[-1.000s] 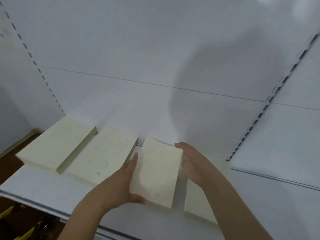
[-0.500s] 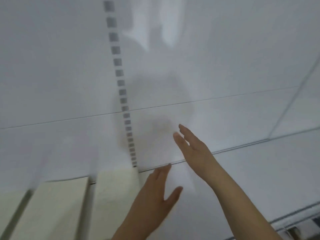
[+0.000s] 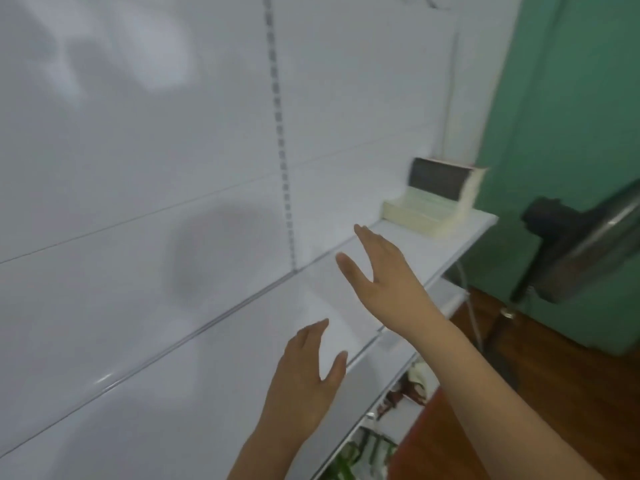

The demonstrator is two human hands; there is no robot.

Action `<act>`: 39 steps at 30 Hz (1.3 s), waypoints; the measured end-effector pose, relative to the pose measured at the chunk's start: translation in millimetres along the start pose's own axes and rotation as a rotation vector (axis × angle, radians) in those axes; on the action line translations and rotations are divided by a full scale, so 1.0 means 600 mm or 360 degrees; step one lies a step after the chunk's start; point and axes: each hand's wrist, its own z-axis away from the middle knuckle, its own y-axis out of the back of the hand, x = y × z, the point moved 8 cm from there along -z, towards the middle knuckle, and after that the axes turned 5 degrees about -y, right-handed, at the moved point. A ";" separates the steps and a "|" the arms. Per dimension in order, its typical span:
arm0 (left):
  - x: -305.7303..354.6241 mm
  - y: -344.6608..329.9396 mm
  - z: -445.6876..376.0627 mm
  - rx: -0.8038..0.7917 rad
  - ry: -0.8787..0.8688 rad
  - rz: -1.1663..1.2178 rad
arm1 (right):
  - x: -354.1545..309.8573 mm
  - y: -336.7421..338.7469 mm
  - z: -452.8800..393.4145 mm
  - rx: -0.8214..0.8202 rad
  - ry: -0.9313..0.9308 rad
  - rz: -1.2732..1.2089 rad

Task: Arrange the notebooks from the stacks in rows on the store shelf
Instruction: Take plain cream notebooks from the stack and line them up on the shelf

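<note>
Progress check from where we stand: both of our hands are empty. Our left hand (image 3: 304,386) hangs over the white shelf (image 3: 263,341) with fingers straight and spread wide, holding nothing, and our right hand (image 3: 384,275) is stretched out ahead of it, also flat and holding nothing, aimed toward the far end of the shelf. That's where the stack of notebooks (image 3: 433,209) sits, cream-coloured, piled at the shelf's right end just beside the green wall (image 3: 571,116), well apart from both hands. It looks like one dark-covered pile stands behind a lower pale one, though the blur makes that hard to call. No laid-out row shows in view, so we can't judge how much is finished. What's clearly left: that stack still needs spreading along the shelf.
</note>
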 end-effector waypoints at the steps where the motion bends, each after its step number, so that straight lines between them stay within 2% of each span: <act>1: 0.022 -0.027 -0.022 -0.0040 -0.0030 0.0010 | 0.035 0.026 -0.008 0.0026 -0.0036 0.0061; 5: 0.083 -0.123 -0.101 -0.0190 -0.0117 0.0035 | 0.158 0.112 -0.047 0.0092 -0.0162 0.0265; 12: 0.123 -0.256 -0.271 -0.0371 -0.0148 0.0032 | 0.331 0.204 -0.156 0.0171 -0.0280 0.0345; 24: 0.129 -0.391 -0.580 -0.0464 -0.0118 0.0004 | 0.507 0.259 -0.443 0.0000 -0.0243 0.0497; 32: 0.091 -0.450 -0.682 -0.0391 0.0006 -0.0166 | 0.618 0.186 -0.619 -0.0261 -0.0093 0.0488; 39: 0.072 -0.443 -0.731 -0.0077 0.0452 -0.0181 | 0.714 0.065 -0.710 -0.0642 0.0095 0.0572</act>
